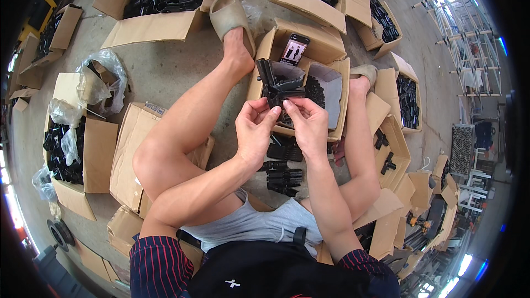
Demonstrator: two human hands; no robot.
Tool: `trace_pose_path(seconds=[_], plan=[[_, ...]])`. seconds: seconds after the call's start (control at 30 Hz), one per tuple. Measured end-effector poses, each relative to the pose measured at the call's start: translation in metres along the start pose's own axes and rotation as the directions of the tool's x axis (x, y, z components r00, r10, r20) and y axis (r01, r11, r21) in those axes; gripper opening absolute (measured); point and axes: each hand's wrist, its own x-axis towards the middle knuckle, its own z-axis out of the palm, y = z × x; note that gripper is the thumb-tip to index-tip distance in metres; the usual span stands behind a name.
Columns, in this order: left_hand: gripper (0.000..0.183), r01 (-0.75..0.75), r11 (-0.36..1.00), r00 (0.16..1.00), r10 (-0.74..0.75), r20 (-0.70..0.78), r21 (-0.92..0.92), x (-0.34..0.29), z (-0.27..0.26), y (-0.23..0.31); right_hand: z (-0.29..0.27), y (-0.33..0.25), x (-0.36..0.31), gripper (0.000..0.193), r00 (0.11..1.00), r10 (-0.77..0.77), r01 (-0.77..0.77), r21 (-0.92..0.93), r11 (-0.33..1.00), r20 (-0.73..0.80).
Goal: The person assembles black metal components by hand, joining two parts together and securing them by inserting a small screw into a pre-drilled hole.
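Holds black multi-armed tubular fitting (276,85) above near part of cardboard box (326,44), gripping it with thumb and fingers of left hand (254,133) at lower left and of right hand (310,131) at lower right. Spreads bare legs (182,116) to either side of box. Note phone (294,51), screen lit, leaning upright at box's far wall. Note small black pieces (315,89) in right-hand section. Find more black fittings (284,177) grouped below hands, between legs. Record open cartons (152,29) of black parts around, on grey floor (160,72).
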Motion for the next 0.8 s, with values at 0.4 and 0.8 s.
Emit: trace_pose_path(seconds=[0.4, 0.8], plan=[[0.027, -0.007, 1.000, 1.000, 0.007, -0.003, -0.008, -0.0020, 0.0024, 0.0035, -0.0012, 0.0030, -0.0005, 0.020, 0.998, -0.053, 0.049, -0.093, 0.994, -0.041], [0.027, -0.018, 1.000, 1.000, 0.018, 0.003, 0.010, -0.0012, 0.0014, 0.0017, -0.0007, 0.0040, -0.0012, 0.018, 0.997, -0.064, 0.063, -0.012, 0.998, -0.053]])
